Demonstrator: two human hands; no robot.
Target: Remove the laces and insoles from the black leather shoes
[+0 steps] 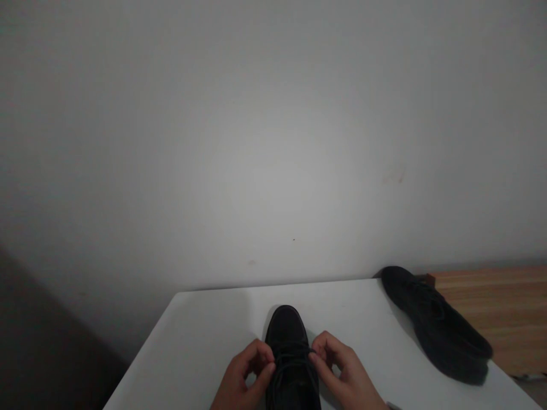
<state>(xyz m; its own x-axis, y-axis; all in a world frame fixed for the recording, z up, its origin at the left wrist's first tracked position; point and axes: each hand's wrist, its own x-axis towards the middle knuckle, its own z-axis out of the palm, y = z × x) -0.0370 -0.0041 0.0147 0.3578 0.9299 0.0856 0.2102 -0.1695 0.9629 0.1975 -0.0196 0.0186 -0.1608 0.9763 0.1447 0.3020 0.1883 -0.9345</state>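
A black shoe [287, 330] stands on the white table [205, 336], toe pointing away from me, at the bottom middle of the view. My left hand [243, 376] is at its left side, fingers pinched on a dark lace. At the shoe's right side, my right hand [342, 370] pinches the lace too. The lace [293, 357] runs taut across the top of the shoe between the two hands. The heel end of the shoe is cut off by the bottom edge.
A second black shoe [436, 324] lies at the table's far right corner, partly over the edge. A wooden surface [504, 313] stands to the right of the table. A plain pale wall [273, 142] rises right behind the table.
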